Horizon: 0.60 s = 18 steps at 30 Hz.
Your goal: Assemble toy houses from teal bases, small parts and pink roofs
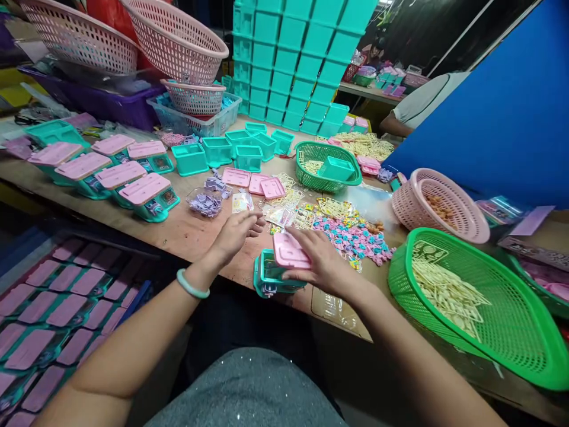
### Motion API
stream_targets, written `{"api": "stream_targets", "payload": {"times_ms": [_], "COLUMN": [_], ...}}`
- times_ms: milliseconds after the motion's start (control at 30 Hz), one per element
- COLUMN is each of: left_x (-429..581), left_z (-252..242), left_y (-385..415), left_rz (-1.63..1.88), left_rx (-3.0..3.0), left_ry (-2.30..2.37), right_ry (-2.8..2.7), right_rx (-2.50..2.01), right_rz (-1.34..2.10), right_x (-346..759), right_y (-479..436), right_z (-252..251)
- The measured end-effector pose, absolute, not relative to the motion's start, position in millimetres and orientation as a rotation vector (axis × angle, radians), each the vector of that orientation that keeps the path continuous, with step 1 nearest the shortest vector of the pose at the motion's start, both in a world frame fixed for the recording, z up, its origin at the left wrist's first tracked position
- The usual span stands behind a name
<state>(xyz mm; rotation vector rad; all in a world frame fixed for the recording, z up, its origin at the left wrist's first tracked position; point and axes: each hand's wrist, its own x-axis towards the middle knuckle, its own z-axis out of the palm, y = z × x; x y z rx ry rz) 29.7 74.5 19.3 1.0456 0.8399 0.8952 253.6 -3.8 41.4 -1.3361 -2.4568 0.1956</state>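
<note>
My right hand grips a teal toy box with a pink lid at the near edge of the wooden table, fingers pressed on the lid. My left hand reaches forward over the table with its fingers apart, fingertips near a small card and loose sticker sheets. It holds nothing. A pile of small pink and blue plastic pieces lies just beyond my right hand. Loose pink lids lie farther back.
Finished teal boxes with pink lids stand in rows at the left, open teal boxes behind. Green baskets and a pink basket sit right. Teal boxes are stacked at the back. Another person sits beyond a blue panel.
</note>
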Motion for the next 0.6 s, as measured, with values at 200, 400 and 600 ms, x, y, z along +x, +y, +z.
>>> {"api": "stream_targets", "payload": {"times_ms": [200, 400, 600], "left_x": [27.3, 34.4, 21.8], "left_z": [-31.0, -45.5, 6.6], "left_y": [12.5, -1.7, -4.9], "left_rz": [0.953, 0.958, 1.059], "left_rx": [1.026, 1.063, 1.162], "left_ry": [0.806, 0.791, 0.913], "right_ry": [-2.421, -2.45, -2.237], "right_rx": [-1.532, -1.47, -1.234], "right_rz": [0.103, 0.133, 0.273], "right_x": [241.0, 231.6, 235.8], "right_y": [-27.4, -28.2, -30.4], "right_z": [9.2, 8.8, 37.8]}}
